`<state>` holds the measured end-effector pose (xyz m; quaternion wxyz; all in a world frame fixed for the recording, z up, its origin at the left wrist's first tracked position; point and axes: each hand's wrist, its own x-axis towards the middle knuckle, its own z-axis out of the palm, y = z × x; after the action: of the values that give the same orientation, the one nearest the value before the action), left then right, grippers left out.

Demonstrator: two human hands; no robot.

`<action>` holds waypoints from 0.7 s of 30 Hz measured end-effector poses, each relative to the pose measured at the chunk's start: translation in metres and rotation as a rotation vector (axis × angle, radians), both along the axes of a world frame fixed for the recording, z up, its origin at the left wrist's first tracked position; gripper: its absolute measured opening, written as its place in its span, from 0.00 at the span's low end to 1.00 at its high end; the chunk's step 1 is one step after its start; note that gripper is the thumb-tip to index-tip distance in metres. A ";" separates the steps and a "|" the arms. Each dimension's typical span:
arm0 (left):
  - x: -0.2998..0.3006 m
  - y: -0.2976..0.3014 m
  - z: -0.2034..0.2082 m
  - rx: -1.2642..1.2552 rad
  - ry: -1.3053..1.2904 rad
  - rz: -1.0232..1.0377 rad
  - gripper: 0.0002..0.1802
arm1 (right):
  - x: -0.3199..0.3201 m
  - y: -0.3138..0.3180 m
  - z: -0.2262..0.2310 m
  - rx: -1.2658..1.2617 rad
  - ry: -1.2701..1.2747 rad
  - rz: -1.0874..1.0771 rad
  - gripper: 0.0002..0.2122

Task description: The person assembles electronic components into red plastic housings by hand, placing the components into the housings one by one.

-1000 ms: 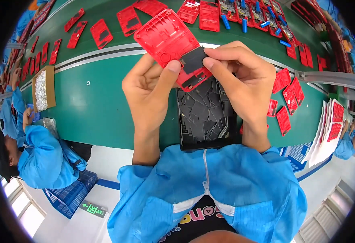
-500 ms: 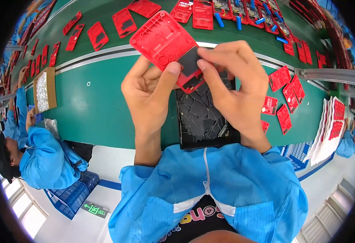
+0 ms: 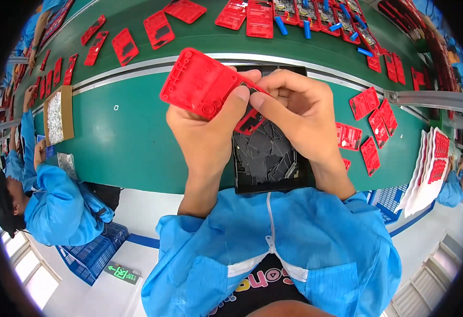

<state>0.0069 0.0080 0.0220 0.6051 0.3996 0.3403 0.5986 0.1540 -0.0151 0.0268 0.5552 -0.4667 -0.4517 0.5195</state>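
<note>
A red plastic casing half (image 3: pixel 196 83) is held tilted over the bench, its ribbed inner side up. My left hand (image 3: pixel 206 140) is closed round it, thumb on its face and fingers underneath. My right hand (image 3: pixel 301 108) is closed at the casing's right part, its thumb tip close to the left thumb. Between the thumbs a dark flat area shows in the casing; fingers mostly hide it, including how the thin black plate sits. Below my hands stands a black tray (image 3: pixel 238 178) of loose thin black plates (image 3: pixel 266 158).
Several red casings (image 3: pixel 370 155) lie on the green bench (image 3: pixel 131 142) at right. A green conveyor (image 3: pixel 200 38) beyond carries more casings, some with blue cylinders (image 3: pixel 306 29). A cardboard box (image 3: pixel 67 113) and a co-worker in blue (image 3: pixel 57 206) are at left. A metal bar (image 3: pixel 432 100) juts in at right.
Both hands have brought the casing nearer and lower, turning it a little. The black plate, plainly visible across the casing before, is now mostly covered by my thumbs and fingers.
</note>
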 end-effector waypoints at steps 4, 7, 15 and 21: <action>-0.003 -0.001 -0.005 -0.003 -0.058 0.007 0.14 | -0.011 0.003 -0.002 0.071 0.184 0.056 0.02; -0.005 0.010 -0.015 -0.019 -0.100 0.013 0.13 | -0.012 0.014 -0.002 0.025 0.130 0.068 0.02; -0.136 0.038 0.077 0.536 0.431 0.464 0.24 | 0.052 0.193 -0.042 0.023 -0.414 -0.148 0.09; -0.177 0.020 0.084 0.769 0.092 0.544 0.27 | 0.048 0.330 -0.074 -0.163 -0.453 -0.158 0.11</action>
<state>-0.1697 0.0283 0.1062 0.2188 0.5170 0.2128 0.7997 0.2020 0.3145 -0.0475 0.4393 -0.6483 -0.4832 0.3914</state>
